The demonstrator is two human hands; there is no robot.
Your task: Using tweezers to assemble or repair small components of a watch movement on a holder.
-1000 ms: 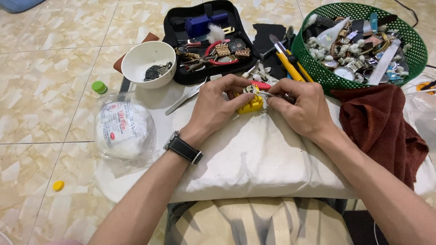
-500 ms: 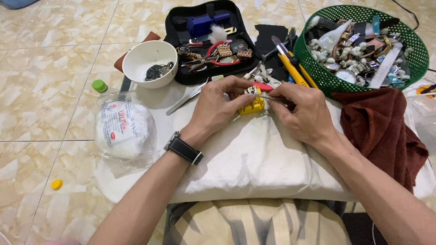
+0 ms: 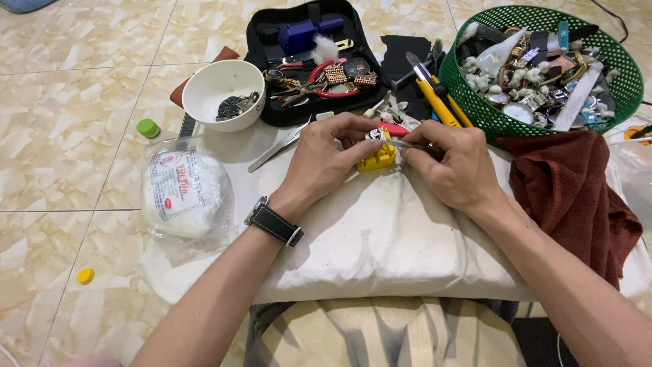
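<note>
Left hand pinches a small yellow holder block against the white cushion — fingers closed tight around it. Right hand grips a thin metal tool, tip at the block's top. Green basket and black tool case lie just beyond.

A soft clear bag of white fluff with a white, red-printed label lies on the floor.

Yellow holder, matt plastic, is pinched betw. left hand fingertips; thin shiny metal tool is gripped by right hand fingers. Matt white cloth cushion lies under both.
</note>
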